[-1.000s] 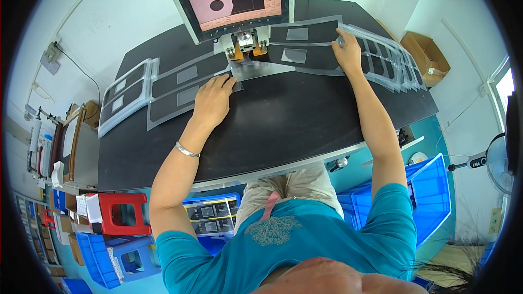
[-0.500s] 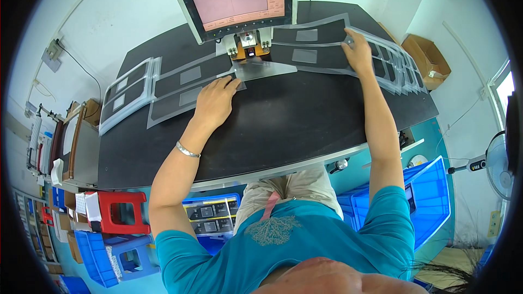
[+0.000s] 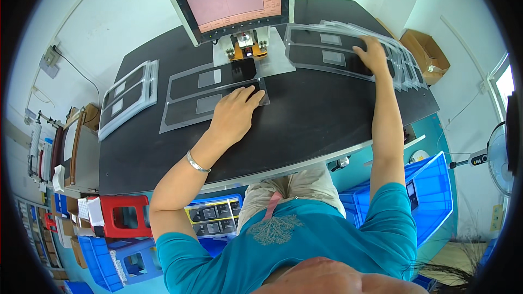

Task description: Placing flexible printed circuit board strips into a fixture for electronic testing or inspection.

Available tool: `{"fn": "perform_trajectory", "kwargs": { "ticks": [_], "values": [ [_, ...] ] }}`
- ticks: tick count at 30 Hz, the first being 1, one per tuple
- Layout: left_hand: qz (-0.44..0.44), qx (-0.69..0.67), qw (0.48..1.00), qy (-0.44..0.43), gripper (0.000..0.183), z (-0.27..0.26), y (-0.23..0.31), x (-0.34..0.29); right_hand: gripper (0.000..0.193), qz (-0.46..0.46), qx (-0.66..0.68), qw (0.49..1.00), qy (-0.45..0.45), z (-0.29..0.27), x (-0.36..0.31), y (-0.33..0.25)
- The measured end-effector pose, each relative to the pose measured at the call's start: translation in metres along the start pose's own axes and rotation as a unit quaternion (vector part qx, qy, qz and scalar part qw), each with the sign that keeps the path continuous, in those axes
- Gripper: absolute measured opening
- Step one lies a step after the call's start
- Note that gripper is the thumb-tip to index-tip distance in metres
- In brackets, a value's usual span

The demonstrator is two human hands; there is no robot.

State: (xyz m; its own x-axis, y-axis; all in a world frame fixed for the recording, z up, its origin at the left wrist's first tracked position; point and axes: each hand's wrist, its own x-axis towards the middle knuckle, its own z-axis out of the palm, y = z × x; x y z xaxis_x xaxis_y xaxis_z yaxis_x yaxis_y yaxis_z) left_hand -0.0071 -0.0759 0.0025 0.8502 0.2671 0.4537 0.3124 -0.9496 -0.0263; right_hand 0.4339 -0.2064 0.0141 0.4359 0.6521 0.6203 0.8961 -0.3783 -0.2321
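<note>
My left hand [image 3: 234,111] lies palm down, fingers stretched, on the right end of a clear plastic sheet [image 3: 177,117] with two black panels, each with a small pale rectangle. This sheet's far right corner reaches under the orange and metal head [image 3: 248,50] of a machine below a monitor [image 3: 231,0]. My right hand [image 3: 374,57], thumb and fingers apart, rests over a similar sheet [image 3: 305,50] on the fanned pile at the right. Its fingertips touch the sheet's top; I see no grip on it.
A neat stack of similar sheets [image 3: 128,95] stands on the black table [image 3: 294,125] at the left. Beyond the right edge is a cardboard box [image 3: 425,57]. Blue bins [image 3: 436,196], a red stool [image 3: 122,215] and a fan [image 3: 498,158] surround the table.
The left sheet has slid right with my left hand, away from the left stack. The right sheet has moved right onto the pile, and my right hand has shifted right and slightly nearer.
</note>
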Motion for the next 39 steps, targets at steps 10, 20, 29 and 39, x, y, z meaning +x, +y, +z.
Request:
{"fn": "perform_trajectory", "kwargs": {
  "ticks": [10, 20, 29, 39],
  "values": [
    [0.002, 0.005, 1.000, 0.016, 0.035, 0.005, -0.003, 0.004, 0.045, -0.100, 0.081, 0.988, -0.088, 0.020, -0.013, -0.088],
    [-0.004, -0.035, 0.999, 0.017, 0.039, -0.012, 0.000, -0.001, 0.052, -0.022, 0.064, 0.983, -0.171, 0.002, -0.012, -0.036],
    [-0.026, 0.013, 1.000, 0.010, 0.037, 0.012, -0.025, 0.010, 0.055, -0.020, 0.049, 0.984, -0.172, 0.000, -0.011, -0.043],
    [-0.062, 0.017, 0.997, -0.030, 0.045, 0.026, -0.031, 0.022, 0.053, -0.026, 0.034, 0.985, -0.169, 0.006, -0.012, -0.036]
  ]
}}
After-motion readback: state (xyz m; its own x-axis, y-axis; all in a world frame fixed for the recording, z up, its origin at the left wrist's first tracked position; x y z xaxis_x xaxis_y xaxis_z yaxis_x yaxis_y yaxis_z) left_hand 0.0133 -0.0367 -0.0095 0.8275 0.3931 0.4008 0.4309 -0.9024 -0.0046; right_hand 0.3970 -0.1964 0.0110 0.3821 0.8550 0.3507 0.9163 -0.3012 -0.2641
